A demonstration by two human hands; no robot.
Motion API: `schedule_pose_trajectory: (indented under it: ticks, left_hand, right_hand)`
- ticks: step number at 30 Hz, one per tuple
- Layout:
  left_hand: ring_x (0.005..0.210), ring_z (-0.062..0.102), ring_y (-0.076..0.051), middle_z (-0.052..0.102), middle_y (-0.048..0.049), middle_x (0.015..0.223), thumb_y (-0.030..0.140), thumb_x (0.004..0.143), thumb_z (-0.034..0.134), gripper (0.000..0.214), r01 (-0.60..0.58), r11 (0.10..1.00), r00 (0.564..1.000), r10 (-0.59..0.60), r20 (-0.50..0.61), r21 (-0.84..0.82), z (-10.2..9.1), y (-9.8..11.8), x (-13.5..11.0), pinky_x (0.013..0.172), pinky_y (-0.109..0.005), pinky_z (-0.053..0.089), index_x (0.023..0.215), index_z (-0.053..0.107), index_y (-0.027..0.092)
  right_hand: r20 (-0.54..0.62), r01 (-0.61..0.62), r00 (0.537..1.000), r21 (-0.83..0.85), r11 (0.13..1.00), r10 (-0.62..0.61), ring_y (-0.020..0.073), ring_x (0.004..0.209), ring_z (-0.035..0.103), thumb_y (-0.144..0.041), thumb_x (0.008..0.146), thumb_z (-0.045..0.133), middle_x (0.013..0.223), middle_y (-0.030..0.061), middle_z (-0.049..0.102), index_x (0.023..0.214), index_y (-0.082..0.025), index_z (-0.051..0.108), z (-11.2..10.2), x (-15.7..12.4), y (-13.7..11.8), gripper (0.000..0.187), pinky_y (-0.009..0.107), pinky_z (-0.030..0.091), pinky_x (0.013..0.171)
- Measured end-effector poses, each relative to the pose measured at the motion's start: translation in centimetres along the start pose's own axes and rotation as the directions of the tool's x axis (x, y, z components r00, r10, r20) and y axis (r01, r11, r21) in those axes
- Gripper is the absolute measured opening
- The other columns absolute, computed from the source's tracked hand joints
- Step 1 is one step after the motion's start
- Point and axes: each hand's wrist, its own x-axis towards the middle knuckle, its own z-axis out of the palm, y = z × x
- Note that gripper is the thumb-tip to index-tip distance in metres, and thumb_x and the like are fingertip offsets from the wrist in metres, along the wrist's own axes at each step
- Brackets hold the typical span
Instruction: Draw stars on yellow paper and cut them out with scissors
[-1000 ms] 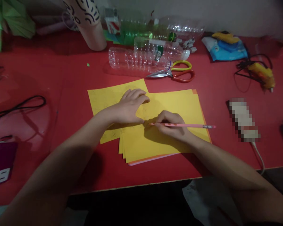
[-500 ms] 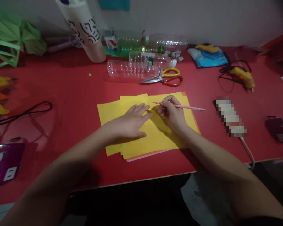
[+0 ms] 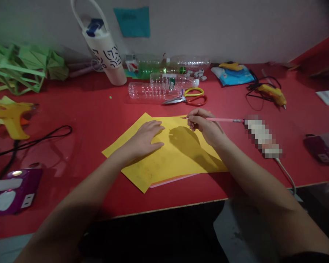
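My left hand (image 3: 145, 138) lies flat with fingers spread on the top yellow sheet (image 3: 164, 160), which sits turned at an angle on a stack of yellow and orange paper (image 3: 175, 179) on the red table (image 3: 93, 113). My right hand (image 3: 204, 126) is closed on a pink pencil (image 3: 222, 119), held level just above the far edge of the stack, tip pointing left.
Scissors (image 3: 190, 99) and clear plastic bottles (image 3: 153, 90) lie beyond the paper. A glue gun (image 3: 272, 94) and a blue packet (image 3: 231, 76) are at the back right. A white bottle bag (image 3: 106, 54) stands at the back. Green paper shapes (image 3: 22, 69), a yellow object (image 3: 12, 115), a black cable (image 3: 38, 137) and a purple box (image 3: 13, 190) are left.
My left hand has turned the top yellow sheet so it lies at an angle. My right hand lifted the pencil from the sheet's middle to its far edge. The view has tilted up.
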Motion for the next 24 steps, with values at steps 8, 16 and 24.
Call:
schedule_pose_trajectory:
  ticks: [8, 16, 24]
  left_hand:
    - [0.153, 0.027, -0.024, 0.046, -0.0105, 0.157, 0.036, 0.096, 0.049, 0.04, -0.217, 0.973, 0.954, 0.228, 0.197, -0.075, 0.1, 1.9, -1.1, 0.128, -0.053, 0.006, 0.132, 0.058, 0.02]
    - [0.156, 0.014, -0.034, 0.025, -0.0169, 0.166, 0.045, 0.086, 0.063, 0.065, -0.021, 0.999, 1.0, 0.021, 0.002, 0.024, -0.8, -1.4, -1.1, 0.125, -0.059, 0.012, 0.144, 0.049, 0.017]
    - [0.156, 0.005, -0.037, 0.015, -0.0185, 0.169, 0.057, 0.087, 0.062, 0.08, 0.014, 0.988, 0.998, -0.022, 0.053, 0.151, 0.6, -0.5, -1.2, 0.125, -0.06, 0.003, 0.153, 0.039, 0.018]
  right_hand:
    - [0.036, -0.013, 0.999, 0.0, 1.0, 0.013, 0.0099, 0.051, 0.049, -0.03, 0.074, 0.069, 0.057, -0.0034, 0.057, 0.067, -0.021, 0.059, 1.5, 1.3, 1.1, 0.015, 0.022, 0.035, 0.047]
    - [0.05, -0.013, 0.999, -0.045, 0.999, 0.015, 0.0097, 0.048, 0.042, -0.028, 0.073, 0.071, 0.054, -0.006, 0.053, 0.072, -0.022, 0.058, 1.3, 1.4, 2.2, 0.014, 0.023, 0.03, 0.047]
    - [0.195, 0.113, 0.977, -0.164, 0.98, -0.08, 0.0126, 0.06, 0.047, -0.029, 0.072, 0.073, 0.069, -0.0019, 0.06, 0.076, -0.021, 0.062, 1.7, 1.2, 2.4, 0.015, 0.026, 0.034, 0.055]
